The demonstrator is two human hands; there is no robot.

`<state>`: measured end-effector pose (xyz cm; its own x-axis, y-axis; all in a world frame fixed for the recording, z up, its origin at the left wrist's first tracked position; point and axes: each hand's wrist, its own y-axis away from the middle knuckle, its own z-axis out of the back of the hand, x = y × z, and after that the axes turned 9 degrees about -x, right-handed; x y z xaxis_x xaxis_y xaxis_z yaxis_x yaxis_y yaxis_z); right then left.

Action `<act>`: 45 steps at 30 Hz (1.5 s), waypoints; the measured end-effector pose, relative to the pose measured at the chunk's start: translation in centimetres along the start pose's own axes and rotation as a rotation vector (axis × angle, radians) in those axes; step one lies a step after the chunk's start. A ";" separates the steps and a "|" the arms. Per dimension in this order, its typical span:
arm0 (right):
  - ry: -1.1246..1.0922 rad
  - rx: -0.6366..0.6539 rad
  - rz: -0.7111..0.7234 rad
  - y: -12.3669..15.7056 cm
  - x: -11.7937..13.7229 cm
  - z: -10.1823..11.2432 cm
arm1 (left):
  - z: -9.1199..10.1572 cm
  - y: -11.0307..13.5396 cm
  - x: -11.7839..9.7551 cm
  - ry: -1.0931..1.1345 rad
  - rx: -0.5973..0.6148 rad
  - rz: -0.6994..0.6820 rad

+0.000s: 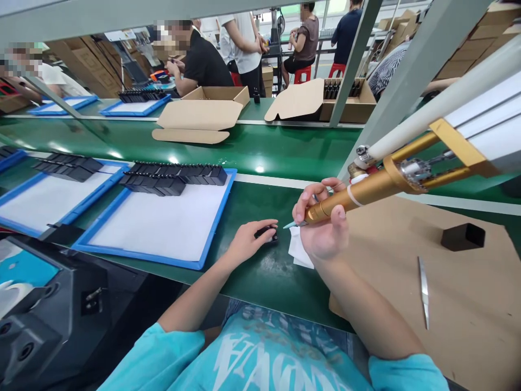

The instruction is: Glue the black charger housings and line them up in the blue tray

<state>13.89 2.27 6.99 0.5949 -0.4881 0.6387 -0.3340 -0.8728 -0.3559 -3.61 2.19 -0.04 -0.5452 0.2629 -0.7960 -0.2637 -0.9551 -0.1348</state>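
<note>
My left hand rests on the green table and pinches a small black part against the surface. My right hand is wrapped round a gold pen-shaped tool that hangs from a rig at the upper right; its thin tip points left toward the black part, a short gap away. A white tissue lies under my right hand. A blue-framed white tray to the left carries a row of several black parts along its far edge.
A cardboard sheet on the right holds a black box and metal tweezers. A second blue tray lies at far left. A black machine sits at lower left. Open cartons and seated people are across the conveyor.
</note>
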 end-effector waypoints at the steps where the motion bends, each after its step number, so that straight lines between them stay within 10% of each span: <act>1: -0.002 0.001 0.000 0.0 0.0 0.0 | -0.1 0.2 0.0 -0.042 -0.027 -0.041; 12: -0.005 -0.008 0.005 0.0 -0.1 0.0 | -2.4 1.1 1.1 -0.336 -0.163 -0.286; 21: -0.039 0.009 0.012 -0.1 -0.1 0.0 | -2.9 2.0 0.5 -0.693 -0.009 -0.279; 24: -0.016 -0.006 0.016 -0.3 -0.1 0.1 | -2.3 1.8 0.7 -0.495 -0.004 -0.133; 32: 0.031 -0.071 0.021 -1.3 -0.3 0.8 | -1.1 1.9 0.4 0.941 -0.054 0.636; 45: 0.038 -0.310 0.195 -4.4 -0.7 3.5 | 1.6 1.6 0.8 0.900 -0.045 0.446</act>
<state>17.52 6.47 5.67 0.4722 -0.6399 0.6063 -0.6475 -0.7185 -0.2540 -5.76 1.13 0.05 0.2222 -0.3032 -0.9267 -0.1416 -0.9504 0.2770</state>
